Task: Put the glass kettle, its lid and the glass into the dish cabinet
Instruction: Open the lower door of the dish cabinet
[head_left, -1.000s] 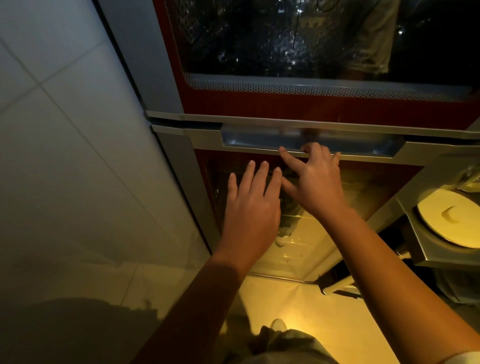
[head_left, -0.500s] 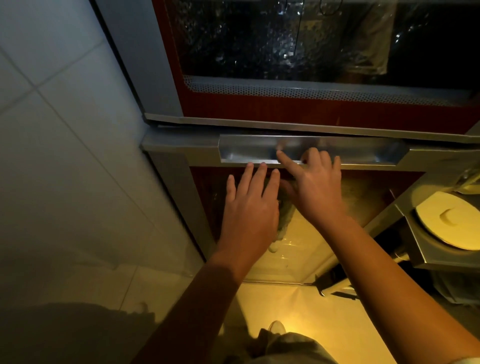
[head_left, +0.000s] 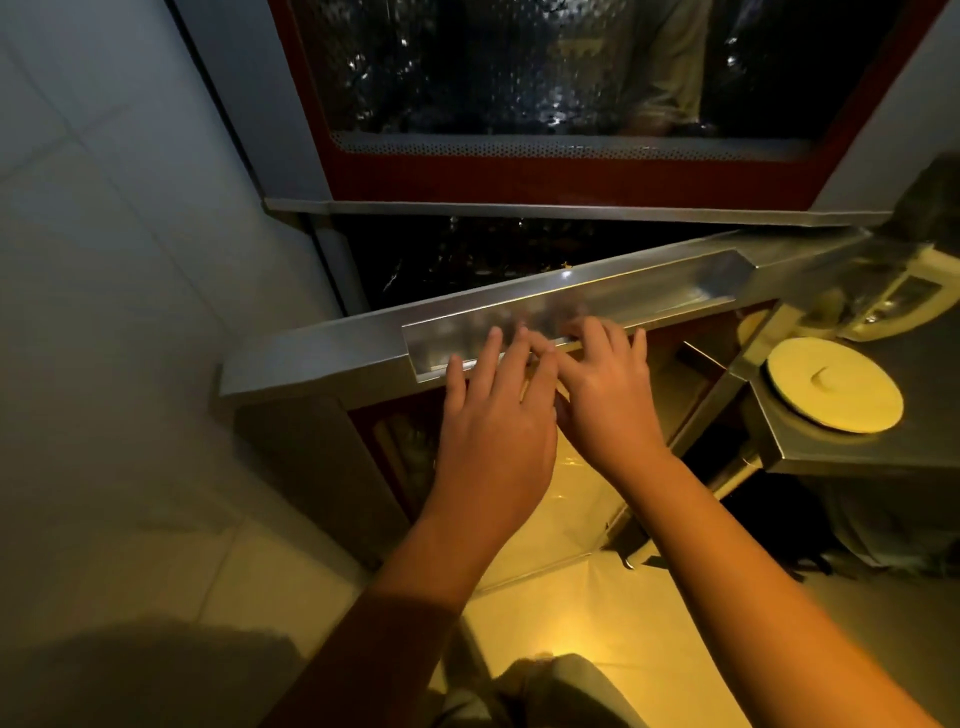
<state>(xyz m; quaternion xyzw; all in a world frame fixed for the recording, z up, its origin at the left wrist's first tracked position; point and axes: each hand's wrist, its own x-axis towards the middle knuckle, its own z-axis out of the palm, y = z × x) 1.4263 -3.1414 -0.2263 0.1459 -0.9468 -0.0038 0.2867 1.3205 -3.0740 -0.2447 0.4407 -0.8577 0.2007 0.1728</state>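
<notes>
The dish cabinet's lower door stands pulled out at its top, with a dark gap above it. My right hand curls its fingers over the lip of the door's steel handle recess. Beside it, my left hand lies with its fingers straight, the tips touching the same lip. A pale round lid sits on a steel counter at the right. Behind the lid stands what looks like the glass kettle with a pale handle. No drinking glass is in view.
The upper cabinet door with its dark glass pane is closed above. A tiled wall runs along the left. The counter's corner juts in close to the door's right end. Pale floor tiles show below.
The lower door has swung out toward me, exposing the dark interior. Both hands have come back with its handle, and the left fingertips now reach the handle lip.
</notes>
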